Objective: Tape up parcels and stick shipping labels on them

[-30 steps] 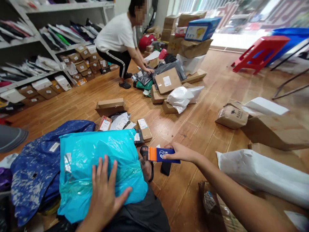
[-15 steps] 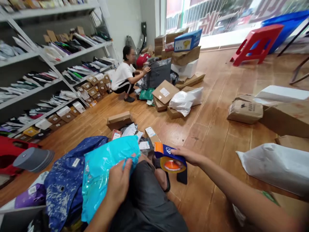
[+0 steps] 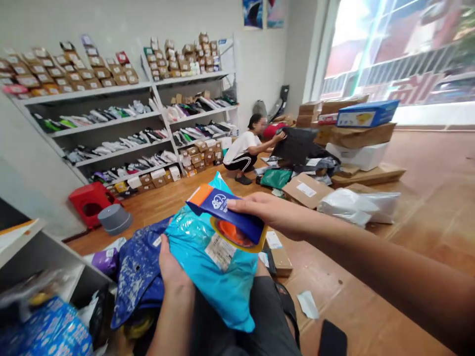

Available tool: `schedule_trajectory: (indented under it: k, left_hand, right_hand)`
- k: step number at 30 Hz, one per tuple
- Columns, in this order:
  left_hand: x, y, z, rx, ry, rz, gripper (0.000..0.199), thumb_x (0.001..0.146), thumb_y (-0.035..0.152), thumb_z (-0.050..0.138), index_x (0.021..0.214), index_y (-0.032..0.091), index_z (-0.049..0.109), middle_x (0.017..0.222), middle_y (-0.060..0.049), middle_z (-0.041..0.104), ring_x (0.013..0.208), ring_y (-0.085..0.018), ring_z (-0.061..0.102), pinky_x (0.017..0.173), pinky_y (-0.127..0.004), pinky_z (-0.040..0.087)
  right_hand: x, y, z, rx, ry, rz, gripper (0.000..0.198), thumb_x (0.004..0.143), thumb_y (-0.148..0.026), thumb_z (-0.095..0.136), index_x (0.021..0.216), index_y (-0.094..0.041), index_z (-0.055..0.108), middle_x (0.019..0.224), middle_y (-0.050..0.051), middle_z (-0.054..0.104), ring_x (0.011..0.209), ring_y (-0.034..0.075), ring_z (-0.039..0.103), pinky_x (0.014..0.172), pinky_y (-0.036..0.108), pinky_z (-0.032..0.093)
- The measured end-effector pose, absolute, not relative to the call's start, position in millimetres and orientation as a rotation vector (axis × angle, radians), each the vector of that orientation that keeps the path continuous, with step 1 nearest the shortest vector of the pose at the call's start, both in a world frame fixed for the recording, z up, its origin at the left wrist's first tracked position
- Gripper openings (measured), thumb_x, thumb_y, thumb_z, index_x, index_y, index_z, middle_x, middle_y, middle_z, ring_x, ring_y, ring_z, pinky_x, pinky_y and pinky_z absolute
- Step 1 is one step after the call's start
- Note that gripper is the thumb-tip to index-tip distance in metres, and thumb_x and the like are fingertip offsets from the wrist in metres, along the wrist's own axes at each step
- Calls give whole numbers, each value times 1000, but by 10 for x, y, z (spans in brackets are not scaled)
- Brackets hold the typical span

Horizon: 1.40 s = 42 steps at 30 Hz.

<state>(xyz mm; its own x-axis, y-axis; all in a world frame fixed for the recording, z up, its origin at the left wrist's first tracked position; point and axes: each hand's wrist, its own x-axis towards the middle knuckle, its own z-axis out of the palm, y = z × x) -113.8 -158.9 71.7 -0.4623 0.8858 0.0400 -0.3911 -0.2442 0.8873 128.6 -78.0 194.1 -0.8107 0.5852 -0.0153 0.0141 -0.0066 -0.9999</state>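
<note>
A turquoise plastic parcel (image 3: 196, 277) with a white label (image 3: 220, 252) lies across my lap. My left hand (image 3: 176, 267) grips its left edge, thumb on top and fingers partly hidden beneath. Wrapped round the blue body of a tape dispenser (image 3: 241, 217), my right hand (image 3: 267, 210) holds it above the parcel's upper right side. The dispenser has an orange front end and a roll of tape around an orange core. Whether it touches the parcel, I cannot tell.
A blue stained cloth (image 3: 143, 272) lies at my left, near a grey bucket (image 3: 115, 220) and red stool (image 3: 89, 202). Shelves (image 3: 111, 128) of parcels line the wall. A person (image 3: 243, 151) squats by piled packages. A dark phone-like slab (image 3: 333, 338) lies on the floor.
My view has swung left. The parcel has been turned so its labelled side shows, and my left hand now grips its left edge. The dispenser has moved over the parcel.
</note>
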Motion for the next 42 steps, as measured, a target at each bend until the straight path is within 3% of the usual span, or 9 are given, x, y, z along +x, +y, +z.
schedule_trajectory:
  k: [4,8,15,18,23,30,33,37,42]
  left_hand:
    - [-1298,-2264,-29,377,1179,1845,68,95,77,53,134,27,79,124,-11,83,130,-40,71,110,-56,58]
    - [-1730,-2750,-239,193,1269,1887,55,91,56,61,131,22,79,119,-9,84,122,-35,75,104,-46,60]
    - [-2504,-2577,-134,426,1491,1209,66,75,76,80,100,15,84,86,-13,84,73,-28,78,67,-33,57]
    - [-2479,-2330,-237,476,1453,1110,56,67,68,91,86,16,84,82,-14,84,76,-34,78,73,-40,60]
    - [-2281,-2201,-443,579,1433,1049,46,60,53,99,86,18,86,91,-11,86,90,-39,79,84,-45,61]
    - [-2284,-2325,-790,611,1526,1150,62,68,74,89,88,16,85,86,-9,85,80,-33,78,77,-39,60]
    - [-2310,-2365,-910,595,1550,1178,66,66,78,89,87,15,84,84,-9,84,76,-32,77,76,-39,60]
    - [-2315,-2408,-990,566,1548,1186,70,65,79,89,90,15,84,84,-10,84,76,-32,77,75,-39,61]
    - [-2248,-2418,-1006,524,1568,1176,74,59,79,92,94,15,85,86,-11,85,78,-32,78,79,-41,63]
  right_hand:
    - [947,-878,1400,-795,-2004,1952,68,83,-84,76,81,-16,78,79,7,78,65,18,65,61,27,51]
    - [641,-930,984,-907,-2097,1982,75,80,-91,72,82,-16,77,75,6,76,62,17,62,58,27,47]
    - [229,-959,813,-913,-2215,2085,75,80,-90,73,90,-16,78,85,8,79,68,20,66,62,29,49]
    - [151,-979,770,-942,-2305,2026,76,80,-92,71,87,-17,75,81,6,76,67,20,64,59,29,46]
    - [135,-1031,666,-1011,-2365,1997,77,80,-95,67,82,-18,72,75,5,72,65,19,59,56,29,42]
    - [451,-1060,827,-1092,-2582,1772,72,86,-91,64,74,-19,70,66,3,65,58,16,54,48,26,35]
    - [871,-1045,992,-1167,-2634,1710,66,86,-86,69,84,-20,76,73,5,72,63,21,64,50,28,44]
    - [1758,-1075,1002,-1350,-2639,1688,58,89,-78,71,109,-24,82,105,10,83,88,33,79,71,35,63]
    - [2760,-1135,856,-1701,-2465,1405,64,72,-75,83,112,-25,85,111,14,84,95,41,80,80,43,69]
